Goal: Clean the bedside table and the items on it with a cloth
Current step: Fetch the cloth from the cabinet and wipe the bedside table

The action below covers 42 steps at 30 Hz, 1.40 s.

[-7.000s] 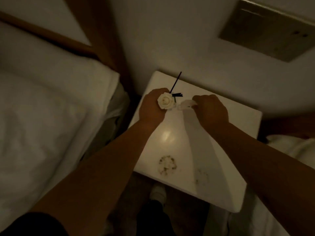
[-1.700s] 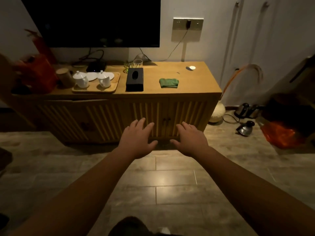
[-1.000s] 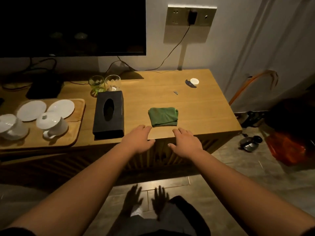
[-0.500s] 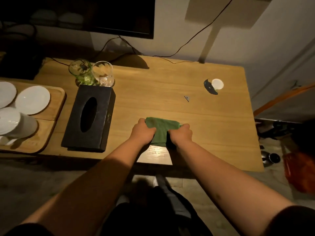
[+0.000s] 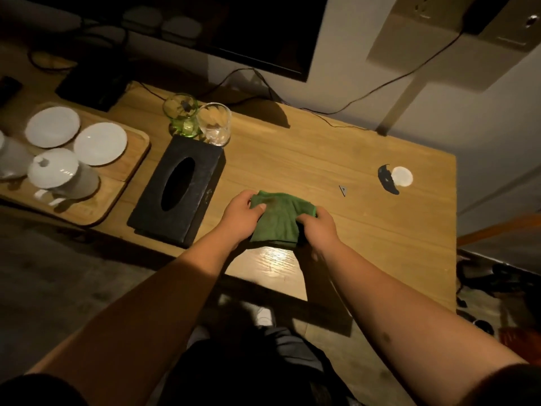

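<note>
— At the near edge of the wooden cabinet top (image 5: 366, 224), what are the fingers doing?
— Both sets are curled into the green cloth (image 5: 279, 219). The left hand (image 5: 241, 216) grips its left side, thumb lying across the top of the fabric; the right hand (image 5: 319, 230) pinches the right side, knuckles up.
— Is the cloth flat?
— No, it is bunched and raised between the two hands, its far edge folded over. Whether its lower edge touches the wood I cannot tell.
— And around the hands?
— Just left of the left hand lies a black tissue box (image 5: 178, 190) with an oval slot. Behind that box stand two glasses side by side, a green glass (image 5: 181, 115) and a clear glass (image 5: 215, 124), touching or nearly so.
— Farther out?
— A wooden tray (image 5: 126, 177) on the far left carries two white saucers (image 5: 101, 143) and a lidded white cup (image 5: 58, 172). Off to the right, well apart from the cloth, sit a small white disc (image 5: 401, 176) and a dark curved scrap (image 5: 387, 178) beside it, with a tiny grey triangle (image 5: 343, 191) nearer the cloth. A dark screen (image 5: 263, 30) hangs on the wall behind.
</note>
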### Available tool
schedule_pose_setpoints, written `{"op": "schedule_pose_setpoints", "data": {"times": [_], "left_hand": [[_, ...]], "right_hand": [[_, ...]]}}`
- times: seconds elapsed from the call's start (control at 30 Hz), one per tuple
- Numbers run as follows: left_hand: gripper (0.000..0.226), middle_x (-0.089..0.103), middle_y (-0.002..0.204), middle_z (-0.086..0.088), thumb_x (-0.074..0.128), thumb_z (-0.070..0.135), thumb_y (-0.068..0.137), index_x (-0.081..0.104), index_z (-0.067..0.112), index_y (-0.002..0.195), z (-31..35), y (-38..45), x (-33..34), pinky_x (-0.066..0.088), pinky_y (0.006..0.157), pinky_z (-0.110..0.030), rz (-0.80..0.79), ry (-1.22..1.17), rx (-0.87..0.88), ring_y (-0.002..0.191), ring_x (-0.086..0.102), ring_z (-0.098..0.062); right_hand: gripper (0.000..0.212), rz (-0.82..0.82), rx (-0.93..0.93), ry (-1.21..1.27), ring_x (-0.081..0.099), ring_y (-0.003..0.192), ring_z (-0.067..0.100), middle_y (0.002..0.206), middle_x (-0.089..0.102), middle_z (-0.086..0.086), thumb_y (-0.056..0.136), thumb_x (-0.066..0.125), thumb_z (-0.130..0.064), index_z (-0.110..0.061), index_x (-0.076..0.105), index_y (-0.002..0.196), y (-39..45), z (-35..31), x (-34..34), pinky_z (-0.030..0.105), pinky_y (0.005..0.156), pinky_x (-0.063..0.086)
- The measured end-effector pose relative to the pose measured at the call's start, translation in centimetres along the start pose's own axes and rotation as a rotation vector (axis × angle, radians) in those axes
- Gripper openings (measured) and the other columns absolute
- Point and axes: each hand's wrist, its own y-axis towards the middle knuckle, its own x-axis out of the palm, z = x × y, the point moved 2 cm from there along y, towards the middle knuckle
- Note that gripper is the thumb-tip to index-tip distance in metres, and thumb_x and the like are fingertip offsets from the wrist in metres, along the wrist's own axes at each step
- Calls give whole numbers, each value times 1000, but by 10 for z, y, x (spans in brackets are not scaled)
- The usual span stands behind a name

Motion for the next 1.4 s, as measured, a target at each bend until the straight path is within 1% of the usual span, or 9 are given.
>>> {"op": "schedule_pose_setpoints", "data": {"times": [0.1, 0.23, 0.4, 0.53, 0.77, 0.9, 1.1, 1.23, 1.4], "left_hand": [[17, 52, 86, 20, 59, 16, 93, 53, 27, 104, 3, -14, -39, 37, 52, 2, 76, -21, 42, 71, 51, 25], [25, 64, 108, 3, 57, 22, 95, 55, 19, 120, -15, -50, -106, 52, 77, -26, 180, -108, 4, 100, 61, -9], [19, 66, 106, 2, 56, 14, 94, 55, 27, 107, -65, -116, -185, 53, 80, -24, 434, -332, 1, 103, 63, -16], [22, 66, 104, -5, 56, 12, 93, 56, 33, 94, -134, -210, -248, 51, 91, -51, 675, -430, -33, 103, 63, -24], [34, 63, 108, -11, 57, 14, 91, 44, 43, 102, -256, -427, -310, 53, 84, -52, 1102, -472, -128, 96, 64, -27], [45, 55, 126, -13, 58, -1, 89, 45, 38, 106, -321, -570, -316, 54, 85, -32, 1391, -605, -163, 104, 61, -16], [35, 61, 115, -6, 59, 8, 88, 52, 38, 105, -385, -745, -290, 50, 92, -47, 1734, -563, -386, 108, 59, -22], [30, 62, 113, 0, 56, 8, 91, 55, 29, 113, -423, -817, -277, 48, 92, -38, 1920, -558, -496, 106, 59, -18], [30, 60, 111, 7, 54, 7, 93, 57, 36, 102, -479, -881, -277, 44, 95, -30, 2102, -628, -593, 109, 56, -13]], "right_hand": [[23, -205, 22, 38, 72, 80, 28, 94, 72, 12, 79, 59, -5, -16, 63, 99, -6, -20, 21, 42, 68, 59], [20, -414, -68, -76, 72, 86, 27, 98, 72, 10, 84, 62, -7, -18, 62, 101, -30, -43, 79, 46, 79, 58], [14, -636, -309, -332, 68, 95, 22, 104, 69, 6, 92, 59, -10, -19, 60, 102, -93, -48, 174, 41, 82, 56], [13, -841, -481, -550, 63, 90, 15, 103, 66, 3, 93, 58, -12, -13, 56, 106, -173, -18, 262, 28, 74, 51], [15, -1217, -575, -749, 61, 89, 13, 97, 63, 1, 90, 62, -6, -15, 54, 98, -358, 99, 387, 18, 72, 51], [14, -1445, -492, -868, 65, 96, 25, 104, 66, 10, 91, 62, -11, -12, 56, 104, -482, 191, 428, 43, 84, 56], [13, -1759, -559, -1057, 65, 89, 21, 100, 63, 3, 92, 62, -20, -29, 55, 96, -642, 308, 453, 40, 70, 58], [22, -1964, -684, -1163, 62, 97, 25, 107, 61, 7, 91, 62, -20, -21, 53, 111, -720, 374, 469, 51, 82, 56], [57, -2283, -887, -1192, 45, 124, 23, 138, 44, 5, 90, 62, -13, -27, 38, 140, -805, 443, 504, 44, 102, 44]]}}
